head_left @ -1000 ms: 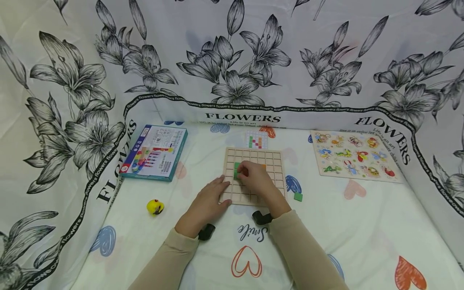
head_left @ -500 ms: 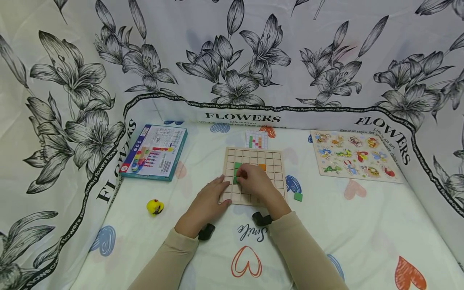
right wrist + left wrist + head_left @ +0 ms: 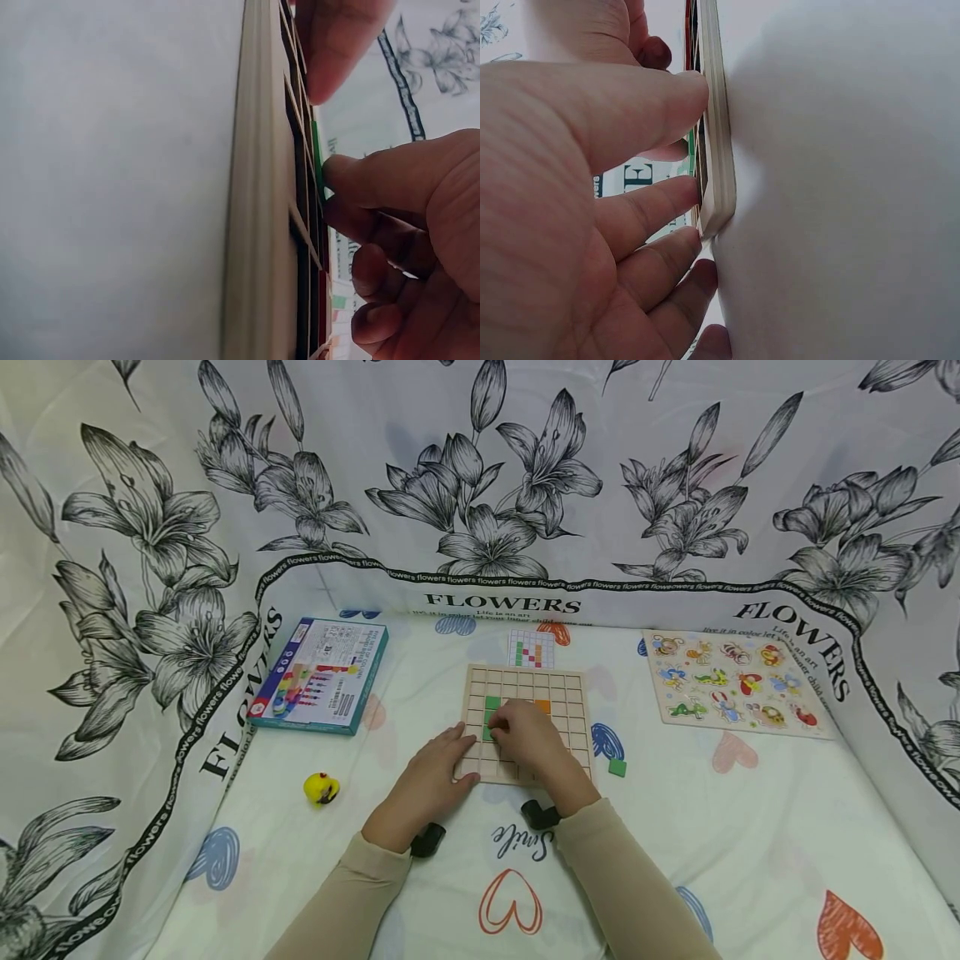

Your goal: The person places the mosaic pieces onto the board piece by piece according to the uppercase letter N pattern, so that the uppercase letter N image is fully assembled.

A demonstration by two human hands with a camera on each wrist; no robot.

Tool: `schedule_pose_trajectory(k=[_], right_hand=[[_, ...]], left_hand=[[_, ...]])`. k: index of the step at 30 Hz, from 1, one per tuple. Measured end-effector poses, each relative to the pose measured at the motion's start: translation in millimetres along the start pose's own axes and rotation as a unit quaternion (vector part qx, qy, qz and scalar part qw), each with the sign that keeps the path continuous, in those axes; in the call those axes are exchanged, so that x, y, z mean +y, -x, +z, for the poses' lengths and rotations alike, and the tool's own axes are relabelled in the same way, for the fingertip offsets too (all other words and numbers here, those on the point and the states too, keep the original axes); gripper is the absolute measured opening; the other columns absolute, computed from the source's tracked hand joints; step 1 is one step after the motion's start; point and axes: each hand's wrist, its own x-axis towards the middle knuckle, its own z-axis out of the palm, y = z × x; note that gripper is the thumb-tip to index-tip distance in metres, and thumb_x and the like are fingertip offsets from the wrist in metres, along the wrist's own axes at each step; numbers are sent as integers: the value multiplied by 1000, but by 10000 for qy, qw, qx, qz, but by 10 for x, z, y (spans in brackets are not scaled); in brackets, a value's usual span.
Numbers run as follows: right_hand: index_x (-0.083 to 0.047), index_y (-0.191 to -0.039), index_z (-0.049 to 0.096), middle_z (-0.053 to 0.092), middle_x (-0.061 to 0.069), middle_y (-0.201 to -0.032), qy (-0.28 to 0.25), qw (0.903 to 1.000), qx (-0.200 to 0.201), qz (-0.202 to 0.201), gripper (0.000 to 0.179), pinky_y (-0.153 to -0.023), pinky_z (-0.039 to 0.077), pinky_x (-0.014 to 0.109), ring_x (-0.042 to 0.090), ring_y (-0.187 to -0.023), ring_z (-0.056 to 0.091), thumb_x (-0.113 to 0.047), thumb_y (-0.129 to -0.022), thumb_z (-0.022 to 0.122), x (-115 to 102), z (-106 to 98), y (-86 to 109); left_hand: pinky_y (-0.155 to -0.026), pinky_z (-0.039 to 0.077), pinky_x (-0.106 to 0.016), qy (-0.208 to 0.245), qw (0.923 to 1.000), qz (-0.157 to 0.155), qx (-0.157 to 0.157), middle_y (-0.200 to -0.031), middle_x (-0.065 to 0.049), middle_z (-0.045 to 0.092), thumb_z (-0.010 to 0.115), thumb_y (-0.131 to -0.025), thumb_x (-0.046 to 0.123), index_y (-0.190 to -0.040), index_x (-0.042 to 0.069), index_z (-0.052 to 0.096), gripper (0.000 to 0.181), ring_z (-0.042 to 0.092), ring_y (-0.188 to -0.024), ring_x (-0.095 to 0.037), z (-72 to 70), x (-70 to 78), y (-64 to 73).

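A square wooden grid board (image 3: 483,766) lies in the middle of the cloth. My left hand (image 3: 429,777) rests at its near left corner, thumb and fingertips touching the edge, fingers nearly straight. Over the left part of the grid, my right hand (image 3: 534,745) has its thumb and curled forefinger together at a green tile (image 3: 316,146), which sits low in the grid. Another green tile (image 3: 492,702) shows just above those fingers, and an orange tile (image 3: 542,706) lies farther right. Reddish pieces (image 3: 323,300) show in the right wrist view; the hand hides much of the grid.
A loose green tile (image 3: 617,767) lies right of the board. Behind the board is a pattern card (image 3: 531,649) with coloured squares. A boxed set (image 3: 318,677) and a yellow toy (image 3: 321,788) are at the left, an insect puzzle board (image 3: 735,682) at the right.
My right hand has shifted slightly down toward me, its fingertips lower on the green column; more of the green and orange tiles shows. The left hand has stayed put.
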Motion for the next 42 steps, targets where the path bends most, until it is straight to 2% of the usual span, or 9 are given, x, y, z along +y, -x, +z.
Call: schedule_pose_trajectory(k=[7,14,23,28,32,37,42], right_hand=[[-15,-107,83,72,0,-110,-89,10000,-14,31,9,-99,60,43,19,-99,66,-18,-104,76,-3,-65,41],[-14,-113,84,75,2,-116,-370,9989,300,3,13,-102,60,46,24,-108,67,-17,-102,77,125,-329,191],[-10,-120,81,74,7,-120,-289,9978,364,470,19,-87,58,43,27,-97,61,-18,-104,74,544,-663,487],[-7,-121,79,73,11,-120,-191,9967,350,703,21,-88,58,45,27,-98,63,-18,-104,75,846,-768,708],[-5,-119,79,73,12,-117,-116,9958,309,852,21,-82,54,41,26,-95,62,-16,-101,77,1041,-795,868],[-4,-120,79,72,11,-114,-118,9947,192,1003,24,-79,51,38,25,-93,60,-15,-99,78,1165,-813,1032],[-5,-124,78,71,12,-118,-194,9925,193,1193,27,-81,51,39,26,-95,59,-15,-99,77,1231,-830,1150]], left_hand=[[-132,34,-57,-35,10000,-16,3,-176,-10,39,77,-102,29,-160,11,55,64,36,-164,-34,1,17,-3],[-132,33,-58,0,9999,-154,-42,-177,-8,38,77,-103,31,-162,13,54,66,34,-165,-32,3,24,-2],[-133,32,-58,15,9996,-285,-52,-178,-7,36,77,-102,32,-163,14,53,68,32,-166,-31,29,27,-10],[-133,31,-58,7,9997,-258,-40,-178,-8,36,77,-102,32,-162,13,53,68,32,-166,-32,33,25,-13],[-133,31,-58,-11,9995,-299,-62,-179,-7,35,77,-102,32,-163,14,52,68,32,-166,-32,34,19,-12],[-132,33,-58,-17,9995,-308,-56,-178,-6,36,78,-102,32,-163,15,52,68,32,-166,-32,44,8,-18],[-132,33,-58,-6,9997,-250,-49,-178,-7,36,78,-102,31,-163,14,53,68,33,-166,-32,50,10,-26]])
